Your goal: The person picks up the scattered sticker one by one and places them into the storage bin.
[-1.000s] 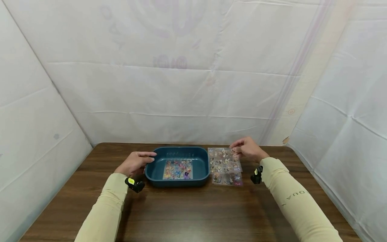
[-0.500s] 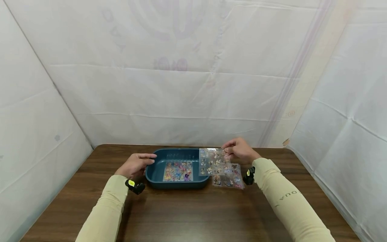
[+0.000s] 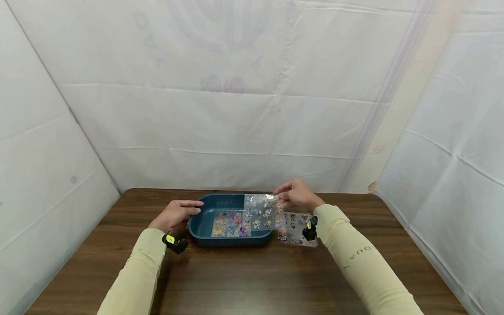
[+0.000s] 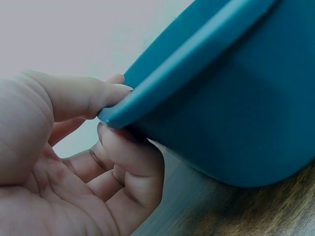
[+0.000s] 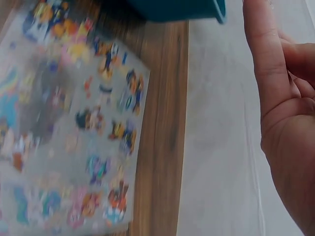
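Note:
A teal plastic tub stands on the table, with a colourful sticker sheet lying on its floor. My left hand pinches the tub's left rim; in the left wrist view the thumb is on top of the rim and curled fingers are below. My right hand pinches the upper right corner of a clear sticker sheet, which hangs over the right part of the tub. More sticker sheets lie on the table right of the tub, partly covered by the right wrist; the right wrist view shows printed cartoon figures on them.
The brown wooden table stretches in front of the tub and to both sides. White sheeting rises close behind the table's far edge and along both sides. A small black camera sits on each wrist.
My right hand has carried the clear sticker sheet leftward, from beside the tub to over its right part. More of the sheets underneath now shows. The left hand stays on the rim.

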{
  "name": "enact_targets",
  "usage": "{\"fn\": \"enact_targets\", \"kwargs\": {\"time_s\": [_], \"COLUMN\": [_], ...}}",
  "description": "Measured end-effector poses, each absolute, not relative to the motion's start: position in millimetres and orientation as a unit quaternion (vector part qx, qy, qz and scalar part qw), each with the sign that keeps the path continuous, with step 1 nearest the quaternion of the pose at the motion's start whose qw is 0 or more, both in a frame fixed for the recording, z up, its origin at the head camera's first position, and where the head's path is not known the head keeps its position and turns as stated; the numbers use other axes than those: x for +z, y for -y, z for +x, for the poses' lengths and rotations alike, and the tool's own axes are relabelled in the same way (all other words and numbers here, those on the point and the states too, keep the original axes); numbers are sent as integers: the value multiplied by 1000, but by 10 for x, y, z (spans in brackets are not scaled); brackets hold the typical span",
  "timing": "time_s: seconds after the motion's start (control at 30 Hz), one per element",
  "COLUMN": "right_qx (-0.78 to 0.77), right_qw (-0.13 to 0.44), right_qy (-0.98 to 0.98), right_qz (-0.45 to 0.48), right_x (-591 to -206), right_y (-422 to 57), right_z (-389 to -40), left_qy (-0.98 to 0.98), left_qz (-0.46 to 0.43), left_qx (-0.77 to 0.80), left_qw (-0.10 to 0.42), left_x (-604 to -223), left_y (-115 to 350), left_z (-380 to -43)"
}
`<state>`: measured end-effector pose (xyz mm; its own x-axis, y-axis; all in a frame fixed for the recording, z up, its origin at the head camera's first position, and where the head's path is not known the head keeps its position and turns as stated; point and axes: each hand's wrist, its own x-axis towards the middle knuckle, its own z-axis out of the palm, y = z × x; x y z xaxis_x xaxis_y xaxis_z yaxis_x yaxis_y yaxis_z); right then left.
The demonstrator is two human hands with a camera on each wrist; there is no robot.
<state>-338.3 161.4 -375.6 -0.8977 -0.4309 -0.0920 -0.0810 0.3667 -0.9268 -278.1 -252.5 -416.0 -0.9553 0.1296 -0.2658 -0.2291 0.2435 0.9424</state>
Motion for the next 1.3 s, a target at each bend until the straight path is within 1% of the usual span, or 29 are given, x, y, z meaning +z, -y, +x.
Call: {"fn": "enact_targets", "kwargs": {"time_s": [0.33,0.7,1.03,1.3], "right_qx": [-552,-550,-543,-520], "right_qw": [196,207,221,214], "right_qy": [-791,-787,-791,-809], "right_qz": [-178,-187,-175,-170], "right_x": [-3755,-3729,-3734,-3687], "right_y": [-1307,-1052,-931,-803], "right_z": [-3393,-3390,-3426,-3397], "left_qy": [-785,-790,-782,-783], "left_qz": [-29,-26,-34,-33], "left_qx": [602,598,607,606], "left_qw": [140,134,135,135], "left_x": [-4176,-4185,-4164,-4176], "left_y": [2516,2512,2479,2491], "left_z": [-2766,-2762,-2760,-2760]}}
